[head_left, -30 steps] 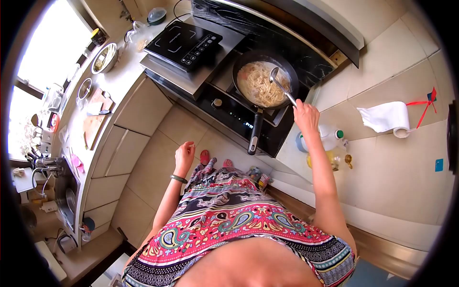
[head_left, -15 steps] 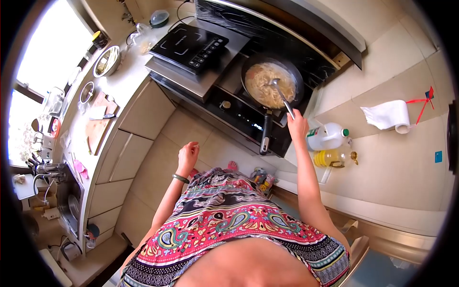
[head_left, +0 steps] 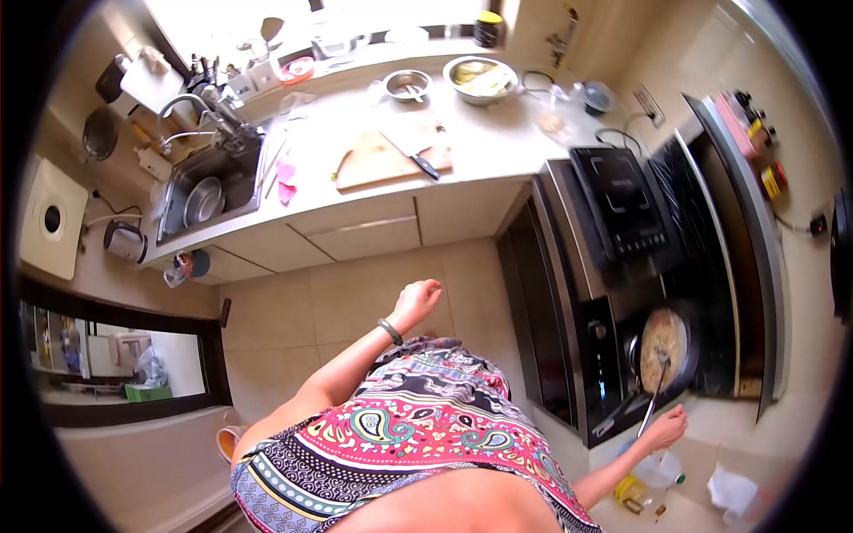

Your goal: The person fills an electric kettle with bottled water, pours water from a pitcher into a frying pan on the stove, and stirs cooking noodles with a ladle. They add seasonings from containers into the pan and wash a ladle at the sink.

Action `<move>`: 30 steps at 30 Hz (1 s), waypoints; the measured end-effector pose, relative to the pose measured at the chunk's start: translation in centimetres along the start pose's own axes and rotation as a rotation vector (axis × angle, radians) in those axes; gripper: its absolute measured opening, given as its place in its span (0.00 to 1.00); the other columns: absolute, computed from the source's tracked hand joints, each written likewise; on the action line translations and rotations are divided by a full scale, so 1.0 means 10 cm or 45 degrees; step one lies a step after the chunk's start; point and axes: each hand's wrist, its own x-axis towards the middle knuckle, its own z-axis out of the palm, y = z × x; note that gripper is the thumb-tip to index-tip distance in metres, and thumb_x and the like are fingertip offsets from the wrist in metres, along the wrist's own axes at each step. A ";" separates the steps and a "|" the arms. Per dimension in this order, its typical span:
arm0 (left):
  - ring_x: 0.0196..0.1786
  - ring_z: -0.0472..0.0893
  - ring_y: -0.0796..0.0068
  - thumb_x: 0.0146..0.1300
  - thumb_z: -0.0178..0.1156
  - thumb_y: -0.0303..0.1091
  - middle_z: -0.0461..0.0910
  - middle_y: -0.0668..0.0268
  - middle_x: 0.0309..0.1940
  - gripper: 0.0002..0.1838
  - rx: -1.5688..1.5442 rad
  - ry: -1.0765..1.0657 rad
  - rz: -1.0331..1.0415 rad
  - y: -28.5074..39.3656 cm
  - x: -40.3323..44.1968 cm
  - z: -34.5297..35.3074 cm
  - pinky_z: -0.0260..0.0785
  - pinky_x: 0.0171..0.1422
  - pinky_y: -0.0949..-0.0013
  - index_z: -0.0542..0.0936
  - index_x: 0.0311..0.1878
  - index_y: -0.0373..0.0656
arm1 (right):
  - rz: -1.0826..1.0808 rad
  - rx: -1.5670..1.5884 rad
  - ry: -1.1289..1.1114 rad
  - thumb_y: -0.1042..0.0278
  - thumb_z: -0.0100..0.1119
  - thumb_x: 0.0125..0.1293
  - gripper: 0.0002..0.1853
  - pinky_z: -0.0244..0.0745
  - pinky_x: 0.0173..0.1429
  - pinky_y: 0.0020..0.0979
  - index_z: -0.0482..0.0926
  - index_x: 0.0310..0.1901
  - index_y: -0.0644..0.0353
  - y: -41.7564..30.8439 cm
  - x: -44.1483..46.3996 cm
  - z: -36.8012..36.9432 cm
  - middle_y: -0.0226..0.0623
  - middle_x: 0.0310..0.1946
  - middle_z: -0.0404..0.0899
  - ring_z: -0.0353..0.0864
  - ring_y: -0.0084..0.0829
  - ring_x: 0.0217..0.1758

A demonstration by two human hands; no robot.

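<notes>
Ladle (head_left: 651,407) sits bowl-down in pan (head_left: 692,355), right part of view. Long axis runs from the bowl in the food (head_left: 663,336) down and slightly left in view, back toward the person; shaft slants up out of the pan, handle end beside the heel of right hand (head_left: 665,430). Right hand much nearer, left hand (head_left: 415,307) well apart, over floor (head_left: 355,306).

From right fingers (head_left: 681,416), handle end lies left and a bit lower in view, bowl higher and slightly left. Right fingers look bent, pointing right and up; blur, cannot tell if they grip the handle. Left fingers loosely curled, nothing seen in them; how far closed, cannot tell.

Ladle: thin, shiny, metal-looking shaft; bowl dark, partly in food. Food pale, off-white to tan, strand-like, fine detail blurred. Pan dark, round, on stove (head_left: 599,311); its handle (head_left: 613,421) slants down-left, near ladle. Jug (head_left: 661,468) and oil (head_left: 630,494) just below right hand in view.
</notes>
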 end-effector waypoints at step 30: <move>0.33 0.83 0.73 0.64 0.60 0.31 0.84 0.60 0.30 0.10 -0.237 0.968 -1.302 -1.49 1.03 -2.30 0.75 0.40 0.70 0.82 0.45 0.36 | -1.172 1.908 -1.719 0.36 0.46 0.70 0.33 0.72 0.39 0.34 0.83 0.38 0.66 -13.89 -2.19 -0.46 0.43 0.24 0.82 0.80 0.37 0.30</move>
